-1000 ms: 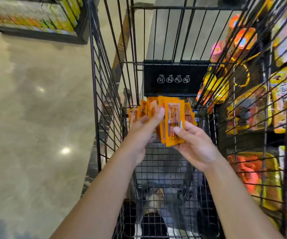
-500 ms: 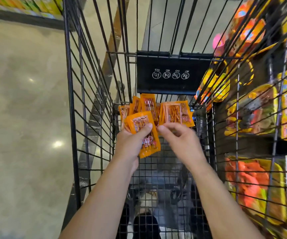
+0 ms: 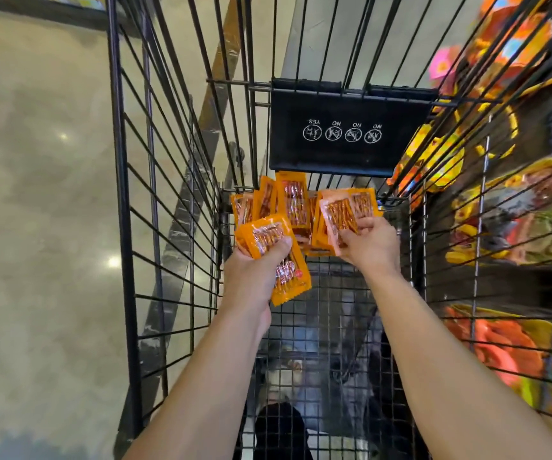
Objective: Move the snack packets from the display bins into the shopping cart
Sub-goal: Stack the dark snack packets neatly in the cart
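**A:** What is over on the left?

**B:** A pale, polished floor with spots of light on it. Next to it is the black wire side of the shopping cart, seen from above.

**A:** And inside the cart?

**B:** The left hand reaches in above the mesh bottom. Its thumb and curled fingers grip a small stack of orange packets. The stack is tilted, and one end sticks out below the hand towards the viewer.

**A:** Where are the other snack packets?

**B:** A heap of packets in the same orange sits at the far end of the cart, just beyond both hands. Some are propped upright against the end wall. Above them hangs a black panel printed with four round white signs.

**A:** What about the right hand?

**B:** The right hand is just right of the heap with its fingers curled. It pinches a few paler packets, which fan upward. I cannot tell whether these touch the heap.

**A:** Do the hands meet?

**B:** No, they are apart, and the heap shows between them.

**A:** What is past the cart's right side?

**B:** Through the wires there are display bins holding yellow and orange bagged goods. They are blurred, and the print is too soft to read.
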The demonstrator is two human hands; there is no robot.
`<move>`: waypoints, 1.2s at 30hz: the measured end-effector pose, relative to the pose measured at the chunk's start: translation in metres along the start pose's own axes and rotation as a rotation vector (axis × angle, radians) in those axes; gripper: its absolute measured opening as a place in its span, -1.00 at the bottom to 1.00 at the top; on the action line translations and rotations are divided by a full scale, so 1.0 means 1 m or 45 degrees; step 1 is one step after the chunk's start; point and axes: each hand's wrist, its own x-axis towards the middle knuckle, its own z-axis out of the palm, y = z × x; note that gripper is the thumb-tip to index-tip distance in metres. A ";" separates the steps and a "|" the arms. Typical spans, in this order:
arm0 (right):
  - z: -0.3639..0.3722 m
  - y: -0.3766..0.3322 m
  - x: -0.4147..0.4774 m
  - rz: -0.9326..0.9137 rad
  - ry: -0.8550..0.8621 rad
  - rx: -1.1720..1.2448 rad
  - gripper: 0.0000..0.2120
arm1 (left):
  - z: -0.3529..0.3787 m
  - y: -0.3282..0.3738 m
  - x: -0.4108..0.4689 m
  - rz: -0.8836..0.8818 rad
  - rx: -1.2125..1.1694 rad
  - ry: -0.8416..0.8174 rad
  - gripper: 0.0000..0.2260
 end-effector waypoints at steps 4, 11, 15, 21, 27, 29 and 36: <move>-0.002 0.005 -0.003 -0.067 0.035 -0.242 -0.69 | 0.002 -0.006 0.003 -0.030 -0.028 0.010 -0.75; -0.007 0.001 -0.006 -0.059 -0.157 0.071 -0.88 | 0.005 -0.011 0.008 -0.054 -0.036 0.071 -0.71; -0.021 0.003 -0.017 0.019 -0.325 0.425 -0.82 | 0.008 -0.011 0.009 -0.072 -0.039 0.104 -0.68; -0.039 0.004 -0.061 0.002 -0.802 0.941 -0.66 | 0.012 -0.008 0.003 -0.103 -0.118 -0.035 -0.64; -0.014 0.003 -0.083 -0.322 -0.680 0.594 -0.77 | 0.015 -0.009 -0.001 -0.095 -0.089 -0.197 -0.67; -0.015 0.004 -0.079 -0.395 -0.702 0.436 -0.82 | 0.013 -0.012 0.002 -0.093 -0.078 -0.130 -0.72; -0.024 0.009 -0.010 -0.107 0.137 0.127 -0.60 | 0.006 -0.017 0.010 -0.100 -0.119 -0.021 -0.73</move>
